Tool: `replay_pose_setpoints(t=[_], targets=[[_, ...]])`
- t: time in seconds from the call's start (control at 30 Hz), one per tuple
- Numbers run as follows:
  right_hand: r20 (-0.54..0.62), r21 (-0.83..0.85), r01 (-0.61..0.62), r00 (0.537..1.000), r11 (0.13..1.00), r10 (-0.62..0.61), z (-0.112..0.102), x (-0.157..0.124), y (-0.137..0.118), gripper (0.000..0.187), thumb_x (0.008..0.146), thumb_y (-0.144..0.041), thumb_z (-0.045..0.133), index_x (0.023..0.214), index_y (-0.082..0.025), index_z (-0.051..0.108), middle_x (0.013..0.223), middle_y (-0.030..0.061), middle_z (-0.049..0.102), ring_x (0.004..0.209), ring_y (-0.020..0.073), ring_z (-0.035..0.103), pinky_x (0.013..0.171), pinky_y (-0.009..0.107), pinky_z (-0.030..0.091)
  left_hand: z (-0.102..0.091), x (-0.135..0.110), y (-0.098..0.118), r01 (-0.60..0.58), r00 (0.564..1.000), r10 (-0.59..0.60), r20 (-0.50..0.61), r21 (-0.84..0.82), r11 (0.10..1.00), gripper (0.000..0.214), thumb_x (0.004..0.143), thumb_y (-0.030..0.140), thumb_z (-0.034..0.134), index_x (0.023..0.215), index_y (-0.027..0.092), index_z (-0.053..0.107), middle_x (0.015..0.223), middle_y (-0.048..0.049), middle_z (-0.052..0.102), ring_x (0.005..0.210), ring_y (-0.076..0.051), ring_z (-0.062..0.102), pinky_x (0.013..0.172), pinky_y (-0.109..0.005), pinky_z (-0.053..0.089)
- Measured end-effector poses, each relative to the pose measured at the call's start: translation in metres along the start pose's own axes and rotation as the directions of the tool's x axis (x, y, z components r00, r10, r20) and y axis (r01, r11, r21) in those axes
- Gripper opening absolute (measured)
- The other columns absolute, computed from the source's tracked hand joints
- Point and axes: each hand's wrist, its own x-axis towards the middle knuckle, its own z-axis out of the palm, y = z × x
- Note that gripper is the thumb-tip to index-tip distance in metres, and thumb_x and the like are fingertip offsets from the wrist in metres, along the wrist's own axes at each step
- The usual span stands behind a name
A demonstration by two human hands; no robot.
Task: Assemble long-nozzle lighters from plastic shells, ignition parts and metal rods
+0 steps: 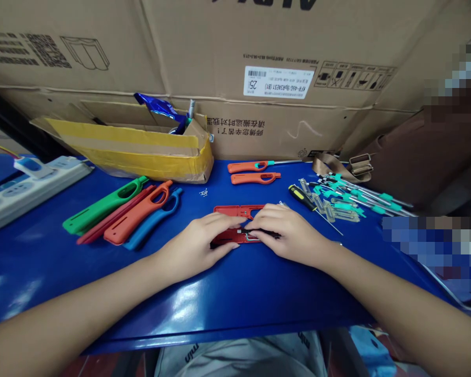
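At open red shell [235, 210] on blue table [204, 309], left hand [198, 235] holds left end of shell's nearer half between curved fingers and thumb. Right hand [288, 233], at shell's right end, fingertips closed on small dark part [248, 231] over nearer half. Beyond shell, two orange handles [246, 178]. Left of shell, green, red, orange and blue handles [120, 230] side by side. Right of shell, yellow-black screwdriver [301, 197] near teal-fitted metal rods [371, 198].

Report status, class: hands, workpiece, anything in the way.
Left hand astride nearer red casing. Right hand at small black part inside. Possibly in the way: other red casing, just beyond.
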Motion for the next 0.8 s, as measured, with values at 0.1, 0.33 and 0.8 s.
replay_pose_setpoints(t=[0.1,0.33,0.8], targets=[[-0.028,-0.018,0.003,1.000,1.000,-0.003,-0.0004,-0.0023,0.0035,0.014,0.098,-0.019,0.060,0.102,-0.019,0.073,0.098,0.0077,0.076,0.089,0.0208,0.065,0.083,0.037,0.047,-0.0010,0.0002,0.0005,0.017,1.000,-0.017,0.002,-0.001,1.000,0.039,0.092,0.020,0.071,0.130,0.021,0.063,0.116,-0.0084,0.075,0.106,-0.021,0.072,0.095,-0.036,0.060],[-0.011,-0.063,0.009,1.000,0.998,-0.010,-0.0008,-0.0046,0.0069,0.016,0.099,-0.022,0.060,0.102,-0.020,0.076,0.095,0.0075,0.075,0.088,0.0207,0.062,0.081,0.037,0.044,-0.0023,-0.0001,-0.0016,0.009,1.000,-0.009,0.018,-0.014,1.000,0.040,0.091,0.020,0.072,0.130,0.020,0.064,0.117,-0.0089,0.075,0.106,-0.021,0.072,0.095,-0.036,0.060],[0.088,-0.186,0.126,0.990,0.974,-0.111,-0.0035,-0.0054,0.0049,0.025,0.101,-0.016,0.052,0.108,-0.019,0.076,0.097,0.0076,0.073,0.089,0.0212,0.056,0.076,0.035,0.039,-0.0020,0.0003,-0.0021,0.001,1.000,0.000,0.029,-0.045,0.999,0.036,0.091,0.020,0.073,0.126,0.020,0.065,0.114,-0.0073,0.075,0.104,-0.021,0.071,0.094,-0.033,0.058]])
